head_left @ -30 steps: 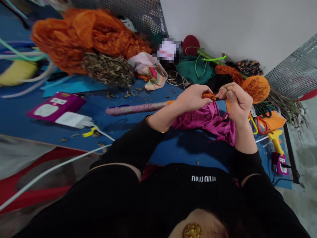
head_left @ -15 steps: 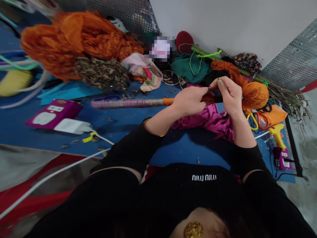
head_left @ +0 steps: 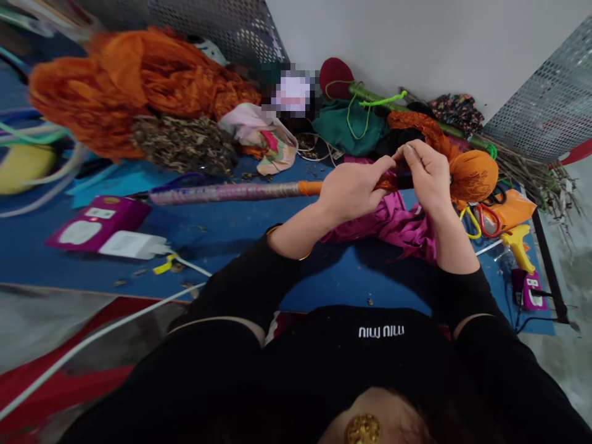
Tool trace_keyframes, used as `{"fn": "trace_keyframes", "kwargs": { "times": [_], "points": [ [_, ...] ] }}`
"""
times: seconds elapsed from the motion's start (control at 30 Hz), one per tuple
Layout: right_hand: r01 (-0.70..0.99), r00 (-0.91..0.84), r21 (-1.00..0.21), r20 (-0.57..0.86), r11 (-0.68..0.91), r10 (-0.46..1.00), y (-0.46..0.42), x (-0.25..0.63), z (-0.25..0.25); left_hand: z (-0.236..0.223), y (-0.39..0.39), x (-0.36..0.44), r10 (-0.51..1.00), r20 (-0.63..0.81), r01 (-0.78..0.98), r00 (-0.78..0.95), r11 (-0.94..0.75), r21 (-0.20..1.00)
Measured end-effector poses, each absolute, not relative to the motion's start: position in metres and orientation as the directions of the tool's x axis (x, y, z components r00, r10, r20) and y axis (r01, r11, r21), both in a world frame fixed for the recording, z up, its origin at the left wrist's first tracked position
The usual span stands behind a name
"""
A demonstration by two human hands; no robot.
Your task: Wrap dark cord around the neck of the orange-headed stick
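A long cloth-wrapped stick (head_left: 222,193), pinkish and silver with an orange band, lies crosswise above the table. At its right end is a round orange cloth bundle (head_left: 474,176) tied to a dark section. My left hand (head_left: 346,190) is closed around the stick just right of the orange band. My right hand (head_left: 428,172) is closed beside the bundle, thumb and forefinger pinched together over the dark section. Both hands' fingertips nearly meet, and whatever lies between them is too small to make out. Beneath the hands lies crumpled magenta cloth (head_left: 393,225).
Orange fabric (head_left: 152,80), dried brown plant matter (head_left: 185,142) and green cloth (head_left: 351,126) line the back. Purple power strip (head_left: 99,225) sits left, its white cable (head_left: 106,330) crossing the front edge. Scissors (head_left: 490,221) and a yellow glue gun (head_left: 518,246) lie right.
The stick's far left end has shifted a little left and down. Both hands keep nearly the same place and grip, while the view has turned slightly.
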State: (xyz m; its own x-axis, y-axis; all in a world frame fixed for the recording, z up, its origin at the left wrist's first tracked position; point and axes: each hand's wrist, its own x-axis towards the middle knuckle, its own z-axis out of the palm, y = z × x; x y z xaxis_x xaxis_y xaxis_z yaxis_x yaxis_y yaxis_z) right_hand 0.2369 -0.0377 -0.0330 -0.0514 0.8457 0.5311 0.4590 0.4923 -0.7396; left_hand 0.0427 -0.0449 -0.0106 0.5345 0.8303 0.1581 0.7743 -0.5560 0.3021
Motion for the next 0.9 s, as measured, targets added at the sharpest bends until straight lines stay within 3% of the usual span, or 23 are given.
{"fn": "trace_keyframes", "kwargs": {
  "times": [0.27, 0.53, 0.7, 0.83, 0.9],
  "points": [
    [0.386, -0.100, -0.783, 0.490, 0.488, 0.866, -0.034, 0.236, -0.033, -0.015, -0.043, 0.041, 0.817, 0.174, 0.753, 0.550, -0.575, 0.321],
    [0.291, 0.015, -0.849, 0.464, 0.440, 0.886, -0.059, 0.298, 0.013, -0.010, -0.026, 0.016, 0.853, 0.284, 0.717, 0.439, -0.522, 0.462],
    [0.399, 0.131, -0.825, 0.482, 0.399, 0.866, -0.065, 0.346, 0.024, 0.003, -0.016, 0.000, 0.872, 0.182, 0.698, 0.454, -0.475, 0.536],
    [0.380, 0.340, -0.891, 0.386, 0.250, 0.858, -0.049, 0.355, 0.011, 0.010, -0.010, -0.009, 0.812, 0.074, 0.590, 0.579, -0.480, 0.649],
    [0.409, 0.334, -0.893, 0.337, 0.186, 0.880, -0.035, 0.355, -0.002, 0.010, -0.008, -0.011, 0.787, 0.037, 0.519, 0.616, -0.440, 0.733]
  ]
}}
